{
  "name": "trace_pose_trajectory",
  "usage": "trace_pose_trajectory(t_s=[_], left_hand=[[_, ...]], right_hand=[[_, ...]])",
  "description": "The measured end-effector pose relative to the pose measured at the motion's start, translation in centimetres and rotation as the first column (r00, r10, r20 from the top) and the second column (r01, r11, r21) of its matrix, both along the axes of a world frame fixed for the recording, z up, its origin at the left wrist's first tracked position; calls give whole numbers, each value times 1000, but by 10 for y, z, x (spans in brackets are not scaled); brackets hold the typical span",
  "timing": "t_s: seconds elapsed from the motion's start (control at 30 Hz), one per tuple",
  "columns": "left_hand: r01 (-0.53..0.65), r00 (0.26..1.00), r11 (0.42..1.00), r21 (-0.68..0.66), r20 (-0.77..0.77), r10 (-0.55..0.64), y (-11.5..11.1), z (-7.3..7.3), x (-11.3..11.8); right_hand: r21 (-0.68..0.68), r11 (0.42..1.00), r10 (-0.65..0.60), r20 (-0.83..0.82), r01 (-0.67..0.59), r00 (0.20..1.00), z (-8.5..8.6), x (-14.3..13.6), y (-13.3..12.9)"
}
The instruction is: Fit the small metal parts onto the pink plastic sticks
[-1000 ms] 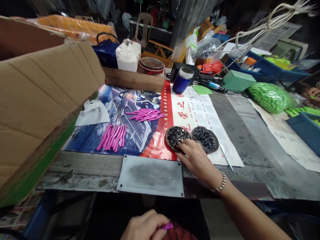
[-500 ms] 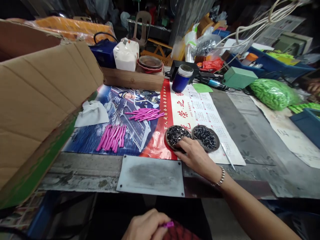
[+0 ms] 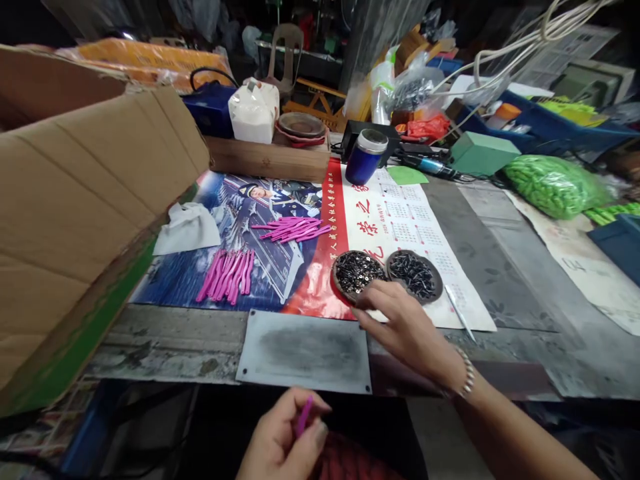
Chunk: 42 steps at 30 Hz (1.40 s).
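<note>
My left hand [image 3: 280,440], low in front of my lap, pinches a slim magenta plastic piece [image 3: 303,417] that stands up between thumb and fingers. Over the near edge of the left round dish [image 3: 338,294], my right hand [image 3: 403,333] has thumb and fingertips drawn together; whatever they hold is too small to make out. Small shiny metal parts [image 3: 357,270] fill that dish. Dark, thin metal pins or screws [image 3: 413,273] fill the dish beside it. Two groups of magenta pieces lie on the poster: a loose pile [image 3: 293,229] and a neater row [image 3: 227,275].
A grey metal plate [image 3: 305,353] lies at the table's front edge. A large cardboard box [image 3: 90,200] stands at the left. Behind are a blue tumbler [image 3: 367,157] and a wooden tray [image 3: 265,160]. A white pen-like tool [image 3: 460,312] rests right of the dishes.
My right hand has drawn back out of the left dish toward me, fingers pinched. My left hand has risen slightly and turned, so the magenta piece now points upward.
</note>
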<state>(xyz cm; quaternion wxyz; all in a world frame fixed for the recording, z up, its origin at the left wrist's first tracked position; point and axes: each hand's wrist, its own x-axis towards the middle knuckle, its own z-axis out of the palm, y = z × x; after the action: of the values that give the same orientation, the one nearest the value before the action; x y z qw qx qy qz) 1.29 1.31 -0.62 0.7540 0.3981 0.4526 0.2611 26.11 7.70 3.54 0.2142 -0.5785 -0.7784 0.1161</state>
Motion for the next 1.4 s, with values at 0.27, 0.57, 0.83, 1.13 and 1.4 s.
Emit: trace_pose_trajectory(t_s=[0.27,0.57,0.83,1.13,1.4], left_hand=[[-128,978,970,-209,135,158,12,4,17],[-164,946,948,-272,230,229,8,8,25],[-145,926,919,-366,276,256,9,12,27],[-65,918,899,-433,328,224,8,16,23],[-63,905,878,-475,343,251,11,20,33]], right_hand=[[-180,982,-178,-798,54,576,-20,-66,-66],[-287,946,-316,-916,149,246,-49,-87,-80],[-242,956,-288,-888,169,358,-45,-95,-85],[-267,951,-308,-851,153,425,-35,-93,-86],[-239,923,-366,-790,302,493,-38,-91,-87]])
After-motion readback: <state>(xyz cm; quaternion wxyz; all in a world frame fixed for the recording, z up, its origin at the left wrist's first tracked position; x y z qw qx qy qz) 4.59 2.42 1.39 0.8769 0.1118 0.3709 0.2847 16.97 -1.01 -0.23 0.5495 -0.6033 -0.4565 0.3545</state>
